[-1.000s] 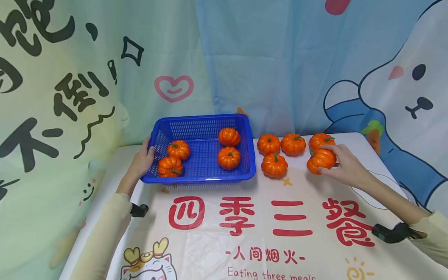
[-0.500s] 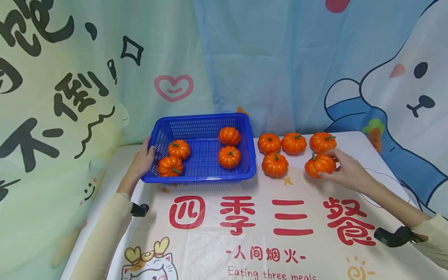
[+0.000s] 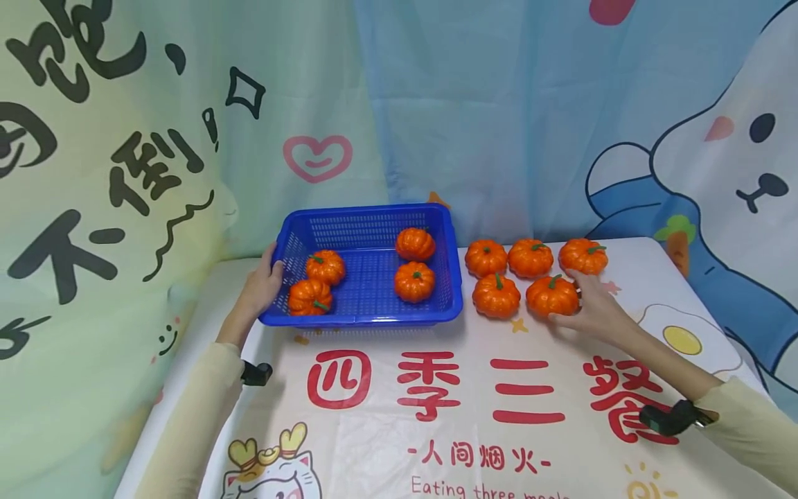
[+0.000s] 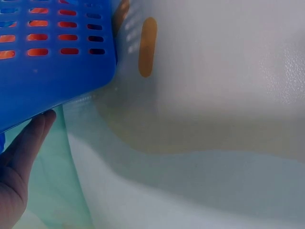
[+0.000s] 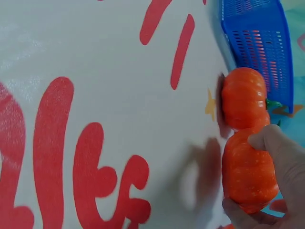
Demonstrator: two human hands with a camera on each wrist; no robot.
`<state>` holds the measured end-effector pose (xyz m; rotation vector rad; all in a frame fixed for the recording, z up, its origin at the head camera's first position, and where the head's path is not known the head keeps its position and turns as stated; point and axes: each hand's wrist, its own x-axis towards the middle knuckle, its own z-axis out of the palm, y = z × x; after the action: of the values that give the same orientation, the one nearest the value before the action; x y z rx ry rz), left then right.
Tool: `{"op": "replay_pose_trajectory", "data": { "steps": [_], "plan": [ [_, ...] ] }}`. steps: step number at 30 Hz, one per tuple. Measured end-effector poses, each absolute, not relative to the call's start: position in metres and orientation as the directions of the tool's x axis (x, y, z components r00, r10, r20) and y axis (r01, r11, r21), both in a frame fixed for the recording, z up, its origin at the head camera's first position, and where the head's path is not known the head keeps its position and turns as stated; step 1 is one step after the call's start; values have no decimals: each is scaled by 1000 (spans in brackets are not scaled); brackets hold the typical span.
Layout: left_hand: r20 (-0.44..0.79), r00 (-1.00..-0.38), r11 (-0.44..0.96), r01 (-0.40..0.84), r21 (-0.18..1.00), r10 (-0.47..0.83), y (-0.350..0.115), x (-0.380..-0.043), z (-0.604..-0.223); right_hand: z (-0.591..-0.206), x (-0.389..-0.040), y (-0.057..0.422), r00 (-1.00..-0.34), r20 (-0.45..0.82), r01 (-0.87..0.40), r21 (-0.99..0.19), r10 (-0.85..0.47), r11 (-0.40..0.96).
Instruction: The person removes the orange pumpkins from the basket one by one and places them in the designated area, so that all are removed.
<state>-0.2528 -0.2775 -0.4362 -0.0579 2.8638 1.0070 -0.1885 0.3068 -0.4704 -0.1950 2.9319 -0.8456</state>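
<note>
A blue plastic basket (image 3: 368, 321) stands at the back of the table, with small orange pumpkins lying in it, two at the left and two at the right. My left hand (image 3: 262, 285) rests against its left side; in the left wrist view the straight fingers (image 4: 34, 138) touch the outside near the rim. Right of the basket, my right hand (image 3: 592, 308) holds a pumpkin (image 3: 551, 296) between thumb and fingers, low over the table. In the right wrist view this pumpkin (image 5: 248, 171) sits right beside another pumpkin (image 5: 244, 98).
A back row of three pumpkins (image 3: 530, 258) lies right of the basket, with one more pumpkin (image 3: 496, 296) in front. A printed cloth (image 3: 461, 388) with red characters covers the table (image 3: 249, 360). A patterned curtain (image 3: 449, 125) hangs behind.
My right hand has brought its pumpkin left and down from the right-hand back pumpkin to beside the front one. My left hand and the basket stay in place.
</note>
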Motion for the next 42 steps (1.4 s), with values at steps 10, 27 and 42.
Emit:
{"op": "replay_pose_trajectory", "data": {
  "steps": [10,27,42],
  "plan": [
    [-111,-994,783,-69,619,0,-277,-255,-437,-483,-194,300,-981,-91,-86,-577,-169,812],
    [-109,-994,783,-68,618,-1,-280,-257,-441,-493,-198,292,-989,-27,-101,-616,-149,781],
    [-113,-994,779,-70,623,1,-279,-256,-439,-447,-183,300,-984,18,-161,-525,-179,835]
  ]
}}
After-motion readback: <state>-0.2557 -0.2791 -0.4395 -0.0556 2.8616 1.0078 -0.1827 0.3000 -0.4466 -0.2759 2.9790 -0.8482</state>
